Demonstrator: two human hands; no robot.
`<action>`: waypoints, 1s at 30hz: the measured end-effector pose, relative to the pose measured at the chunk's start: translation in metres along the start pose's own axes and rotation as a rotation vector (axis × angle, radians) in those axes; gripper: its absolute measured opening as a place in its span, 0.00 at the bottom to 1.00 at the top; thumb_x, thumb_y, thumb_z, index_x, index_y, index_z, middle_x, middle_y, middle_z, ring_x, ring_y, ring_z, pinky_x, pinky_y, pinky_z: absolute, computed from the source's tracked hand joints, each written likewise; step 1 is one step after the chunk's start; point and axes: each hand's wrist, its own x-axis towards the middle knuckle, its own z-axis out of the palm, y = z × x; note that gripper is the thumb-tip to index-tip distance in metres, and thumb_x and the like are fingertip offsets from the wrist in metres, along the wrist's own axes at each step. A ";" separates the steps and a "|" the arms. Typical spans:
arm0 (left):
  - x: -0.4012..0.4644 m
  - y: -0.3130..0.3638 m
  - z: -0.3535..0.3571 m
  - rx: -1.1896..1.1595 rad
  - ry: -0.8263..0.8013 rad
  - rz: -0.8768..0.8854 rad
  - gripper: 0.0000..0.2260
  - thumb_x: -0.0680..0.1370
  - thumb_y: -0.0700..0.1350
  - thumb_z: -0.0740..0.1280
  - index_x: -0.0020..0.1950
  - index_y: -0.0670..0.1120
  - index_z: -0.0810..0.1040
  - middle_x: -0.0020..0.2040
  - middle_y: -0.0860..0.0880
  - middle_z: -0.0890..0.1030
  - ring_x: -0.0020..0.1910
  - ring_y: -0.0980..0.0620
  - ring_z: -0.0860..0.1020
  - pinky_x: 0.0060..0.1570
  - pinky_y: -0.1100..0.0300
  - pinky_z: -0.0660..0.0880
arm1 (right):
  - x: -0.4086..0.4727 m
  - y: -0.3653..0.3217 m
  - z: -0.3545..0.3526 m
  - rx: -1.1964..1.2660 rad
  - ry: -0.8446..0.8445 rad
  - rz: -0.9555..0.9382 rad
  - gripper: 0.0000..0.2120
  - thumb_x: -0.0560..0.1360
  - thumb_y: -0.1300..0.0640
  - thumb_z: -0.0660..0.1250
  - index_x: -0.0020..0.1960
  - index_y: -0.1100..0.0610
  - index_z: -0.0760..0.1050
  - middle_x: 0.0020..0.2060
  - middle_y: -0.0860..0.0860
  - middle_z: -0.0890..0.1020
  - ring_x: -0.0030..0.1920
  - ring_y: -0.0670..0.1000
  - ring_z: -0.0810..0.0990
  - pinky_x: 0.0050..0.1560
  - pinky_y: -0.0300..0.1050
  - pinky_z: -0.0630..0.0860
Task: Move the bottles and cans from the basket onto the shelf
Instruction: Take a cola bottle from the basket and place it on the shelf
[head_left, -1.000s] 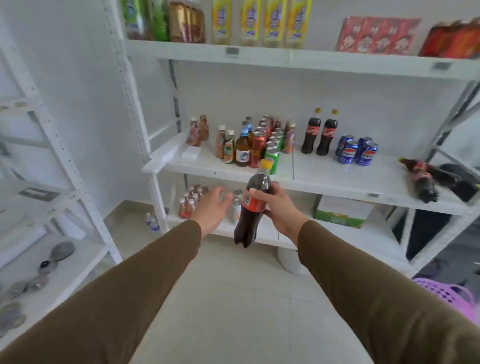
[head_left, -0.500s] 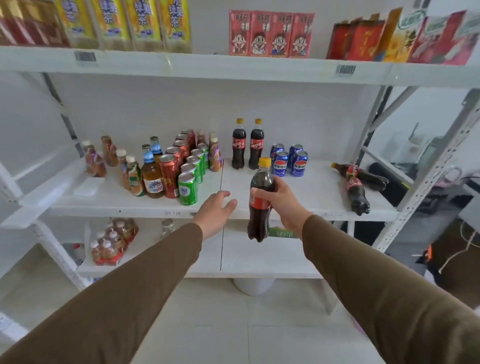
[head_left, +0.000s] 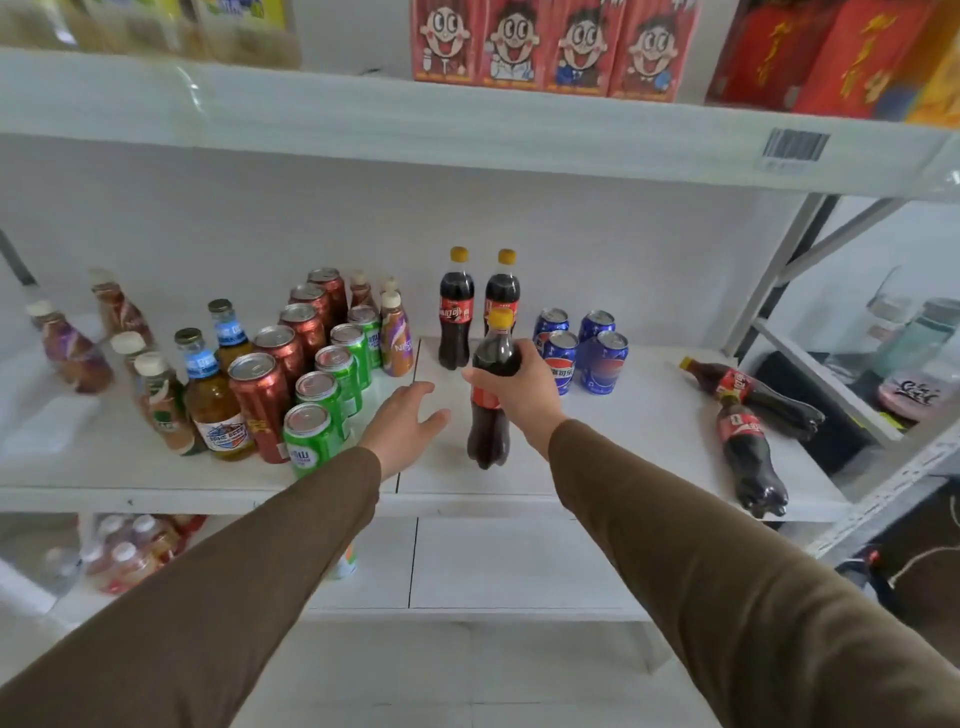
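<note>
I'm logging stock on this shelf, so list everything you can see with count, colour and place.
cola bottles standing: 2, dark, yellow caps, middle shelf back
cola bottles lying: 2, dark, red labels, shelf right
held cola bottle: 1, dark, over shelf front
blue cans: 4, right of standing colas
green cans: 5, left of centre
red cans: 5, beside green cans
red cartons: 4, top shelf
left hand: open, empty
right hand: gripping held cola bottle
</note>
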 end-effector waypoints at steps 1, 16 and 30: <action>0.005 -0.003 -0.002 0.004 0.003 -0.008 0.25 0.81 0.54 0.64 0.76 0.48 0.65 0.75 0.45 0.68 0.72 0.46 0.67 0.67 0.54 0.65 | 0.010 0.000 0.006 0.006 -0.001 -0.004 0.27 0.64 0.40 0.79 0.57 0.42 0.70 0.46 0.36 0.79 0.47 0.40 0.79 0.46 0.42 0.76; 0.068 -0.006 -0.010 0.027 0.156 -0.073 0.28 0.78 0.47 0.70 0.76 0.46 0.66 0.74 0.46 0.70 0.72 0.47 0.67 0.69 0.56 0.64 | 0.109 0.007 0.055 -0.054 -0.025 -0.069 0.34 0.64 0.36 0.77 0.63 0.40 0.65 0.54 0.47 0.72 0.56 0.54 0.76 0.59 0.57 0.76; 0.082 -0.014 0.011 0.025 0.144 -0.200 0.30 0.78 0.49 0.71 0.77 0.47 0.64 0.77 0.44 0.65 0.75 0.45 0.65 0.71 0.52 0.63 | 0.130 0.077 0.051 -0.087 -0.430 -0.041 0.31 0.71 0.63 0.76 0.68 0.50 0.66 0.56 0.42 0.78 0.57 0.48 0.77 0.47 0.33 0.72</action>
